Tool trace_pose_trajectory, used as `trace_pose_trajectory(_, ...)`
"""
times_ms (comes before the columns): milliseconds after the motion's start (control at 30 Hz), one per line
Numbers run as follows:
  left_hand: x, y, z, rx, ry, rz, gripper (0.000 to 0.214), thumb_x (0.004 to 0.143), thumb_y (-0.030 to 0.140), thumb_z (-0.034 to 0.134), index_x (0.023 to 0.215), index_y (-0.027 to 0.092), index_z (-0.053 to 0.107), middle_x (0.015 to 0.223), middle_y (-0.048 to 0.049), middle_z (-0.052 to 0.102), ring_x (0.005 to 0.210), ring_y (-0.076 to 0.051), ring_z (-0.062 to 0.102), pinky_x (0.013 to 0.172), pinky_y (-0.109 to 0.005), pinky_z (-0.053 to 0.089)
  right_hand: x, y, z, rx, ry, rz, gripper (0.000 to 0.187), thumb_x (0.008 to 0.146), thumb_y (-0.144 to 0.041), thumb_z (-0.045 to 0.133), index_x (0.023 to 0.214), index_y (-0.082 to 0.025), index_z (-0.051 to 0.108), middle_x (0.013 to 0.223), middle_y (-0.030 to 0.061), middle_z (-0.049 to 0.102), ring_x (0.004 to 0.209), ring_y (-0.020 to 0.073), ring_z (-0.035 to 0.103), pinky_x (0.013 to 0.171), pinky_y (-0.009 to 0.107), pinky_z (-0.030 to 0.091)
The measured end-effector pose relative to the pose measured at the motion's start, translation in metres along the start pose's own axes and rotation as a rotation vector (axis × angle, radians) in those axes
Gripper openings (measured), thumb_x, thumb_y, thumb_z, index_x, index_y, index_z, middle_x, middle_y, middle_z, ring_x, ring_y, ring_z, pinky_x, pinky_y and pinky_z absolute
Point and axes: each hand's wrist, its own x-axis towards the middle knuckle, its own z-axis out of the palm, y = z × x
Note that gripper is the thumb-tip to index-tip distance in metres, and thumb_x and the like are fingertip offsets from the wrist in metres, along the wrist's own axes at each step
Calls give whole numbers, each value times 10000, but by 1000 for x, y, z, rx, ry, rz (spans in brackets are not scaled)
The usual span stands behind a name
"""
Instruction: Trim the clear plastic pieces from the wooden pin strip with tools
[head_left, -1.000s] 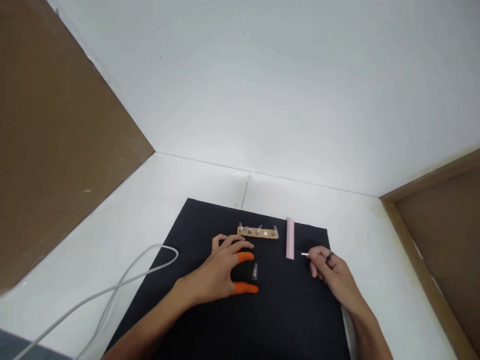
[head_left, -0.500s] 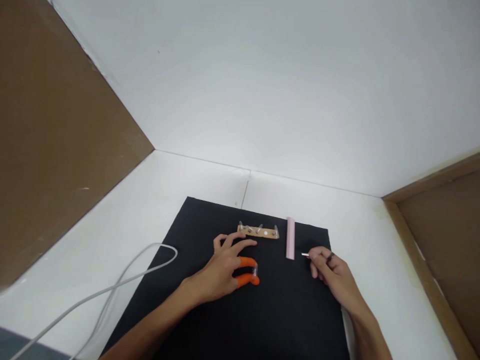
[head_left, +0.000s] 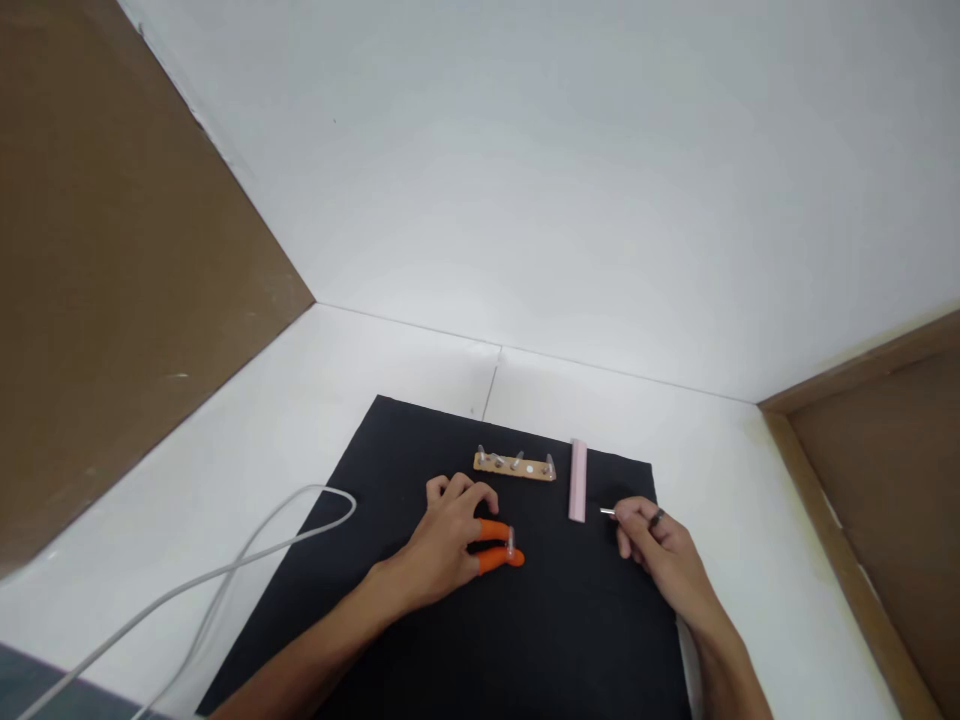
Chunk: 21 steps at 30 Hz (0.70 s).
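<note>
My left hand [head_left: 448, 540] is over the black mat, with orange finger covers [head_left: 495, 558] on its thumb and index finger. Between those two covered fingertips it pinches a small clear nail-shaped piece [head_left: 511, 541]; the other fingers are curled. Beyond it lies a narrow wooden strip [head_left: 517, 470] with several similar clear pieces standing on it and one bare white dot. At the right, my right hand [head_left: 654, 540] grips a thin stick [head_left: 607, 512] whose silvery end points left; the rest is hidden in the fingers. A pink bar [head_left: 578, 480] lies between that stick and the strip.
The black mat [head_left: 585, 640] covers part of a white surface. A pale cable [head_left: 247, 550] loops over the mat's left edge. Brown panels [head_left: 150, 270] stand at the left and right, and a white wall [head_left: 555, 200] rises at the back.
My left hand has drawn slightly away from the wooden strip, its free fingers curling in, still with the clear piece pinched. My right hand stays almost in place. The view has shifted slightly.
</note>
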Motion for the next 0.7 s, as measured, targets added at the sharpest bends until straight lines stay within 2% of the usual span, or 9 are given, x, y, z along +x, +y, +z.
trace_pose_trajectory(300, 1, 1, 1, 13, 0, 26, 75, 920, 408, 836, 982, 370, 855, 1114, -26, 700, 993, -214, 542, 910, -436, 272, 0, 2, -1, 20, 3, 5, 319, 1034, -463, 649, 1152, -170, 686, 1011, 27, 723, 783, 134, 689, 706, 310, 608)
trace_pose_trajectory(700, -4, 9, -9, -34, 39, -2, 31, 905, 332, 840, 911, 309, 860, 1100, -32, 718, 983, -210, 573, 917, -435, 361, -5, 0, 1, 93, 28, -15, 325, 1028, -454, 661, 1183, -169, 684, 1068, 41, 728, 838, 150, 707, 740, 330, 621)
